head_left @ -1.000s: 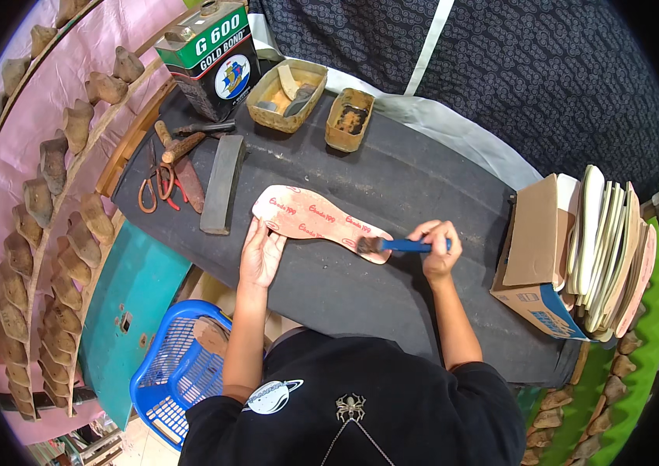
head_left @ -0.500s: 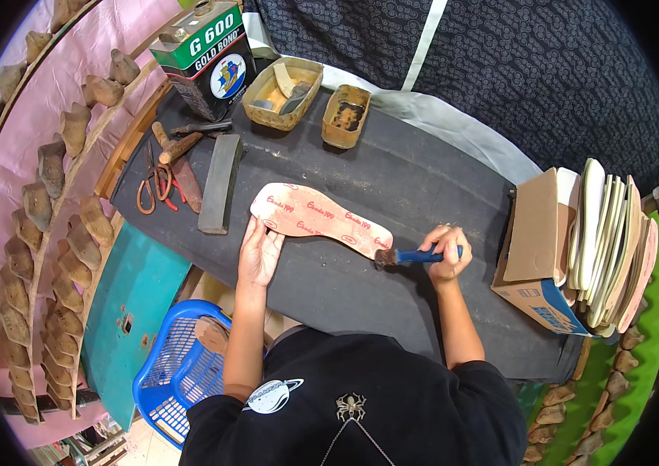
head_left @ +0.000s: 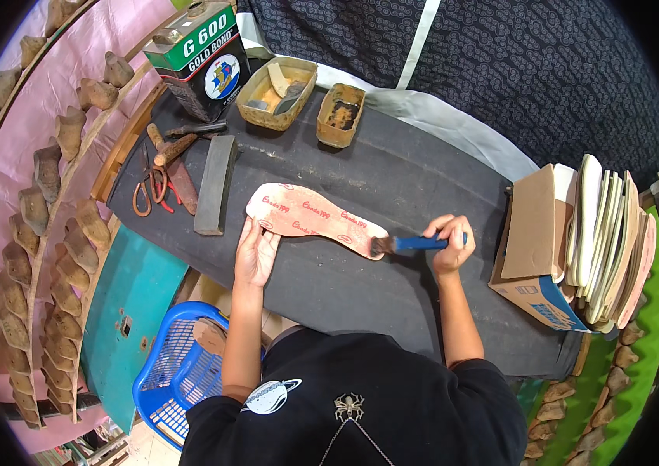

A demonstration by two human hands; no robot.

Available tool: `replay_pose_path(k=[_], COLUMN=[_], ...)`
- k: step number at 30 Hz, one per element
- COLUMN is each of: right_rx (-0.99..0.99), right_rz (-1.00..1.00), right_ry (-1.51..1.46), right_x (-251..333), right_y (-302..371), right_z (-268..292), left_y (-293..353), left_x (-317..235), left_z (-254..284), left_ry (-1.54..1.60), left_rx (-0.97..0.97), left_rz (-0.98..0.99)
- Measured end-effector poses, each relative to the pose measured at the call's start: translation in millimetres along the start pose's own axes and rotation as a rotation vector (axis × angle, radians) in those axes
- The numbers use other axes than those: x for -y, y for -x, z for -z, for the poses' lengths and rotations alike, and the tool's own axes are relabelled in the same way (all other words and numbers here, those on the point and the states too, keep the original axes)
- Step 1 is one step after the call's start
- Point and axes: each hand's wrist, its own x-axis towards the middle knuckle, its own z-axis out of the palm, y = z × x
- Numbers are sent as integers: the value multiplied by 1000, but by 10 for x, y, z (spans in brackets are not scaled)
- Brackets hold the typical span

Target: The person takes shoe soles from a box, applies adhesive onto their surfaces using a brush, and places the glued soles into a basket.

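A pinkish insole (head_left: 310, 215) printed in red lies across the dark worktable. My left hand (head_left: 256, 252) grips its wide left end from the near side, thumb at the edge and the other fingers partly hidden beneath. My right hand (head_left: 450, 242) is closed round the blue handle of a brush (head_left: 419, 243). The brush's dark bristles touch the insole's narrow right end.
Beyond the insole stand two crusted tubs (head_left: 339, 116) and a metal can (head_left: 197, 66). A grey block (head_left: 215, 185), scissors (head_left: 143, 190) and a hammer (head_left: 174, 149) lie left. A carton (head_left: 535, 225) of insoles stands right; a blue basket (head_left: 170, 380) sits below.
The brush has shifted slightly up and left onto the insole's right end, its handle now more level. My left hand keeps its hold on the insole.
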Motion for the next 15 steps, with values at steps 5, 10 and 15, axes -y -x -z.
replay_pose_path(k=[5, 10, 15], right_rx=[160, 170, 76], right_rz=[-186, -355, -149], right_ry=[-11, -6, -5], right_x=[-71, -28, -17], right_y=[18, 1, 23], right_z=[-160, -80, 108], left_y=[7, 4, 2], left_x=[-1, 7, 4], left_z=[-11, 5, 12], left_ry=[-2, -2, 6], left_rx=[2, 18, 13], left_rz=[3, -8, -5])
